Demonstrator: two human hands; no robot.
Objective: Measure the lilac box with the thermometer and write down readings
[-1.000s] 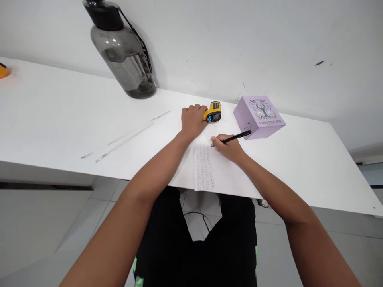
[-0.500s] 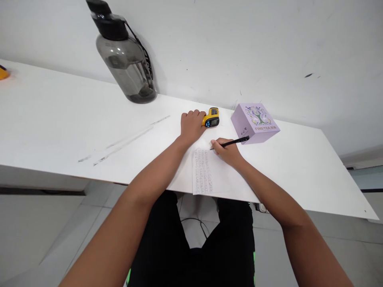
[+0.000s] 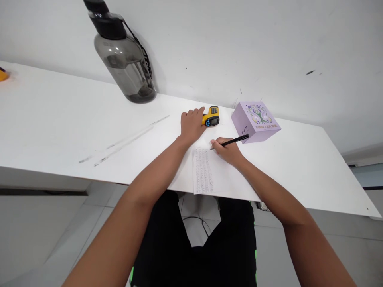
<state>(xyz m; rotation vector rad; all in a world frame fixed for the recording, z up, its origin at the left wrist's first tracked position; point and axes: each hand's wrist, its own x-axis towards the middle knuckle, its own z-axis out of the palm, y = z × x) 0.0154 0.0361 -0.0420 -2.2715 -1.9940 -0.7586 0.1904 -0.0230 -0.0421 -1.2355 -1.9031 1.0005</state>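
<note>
My left hand (image 3: pixel 192 122) is closed around the handle of a yellow and black infrared thermometer (image 3: pixel 213 117), which lies on the white table with its small screen and blue buttons showing. My right hand (image 3: pixel 226 149) grips a black pen (image 3: pixel 236 140), its tip touching or just above the top part of a sheet of paper (image 3: pixel 220 179). Columns of small handwritten marks cover the left part of the sheet. The paper reaches the table's near edge, and my right forearm lies over its right side.
A lilac tea box (image 3: pixel 255 121) stands behind my right hand, near the wall. At the back left is a large grey water bottle (image 3: pixel 128 65), partly filled. An orange object (image 3: pixel 2 74) shows at the far left of the white table (image 3: pixel 60 119), which bears dark streaks.
The view has shifted very slightly. My left hand keeps its hold on the thermometer, and the pen stays at almost the same spot on the paper.
</note>
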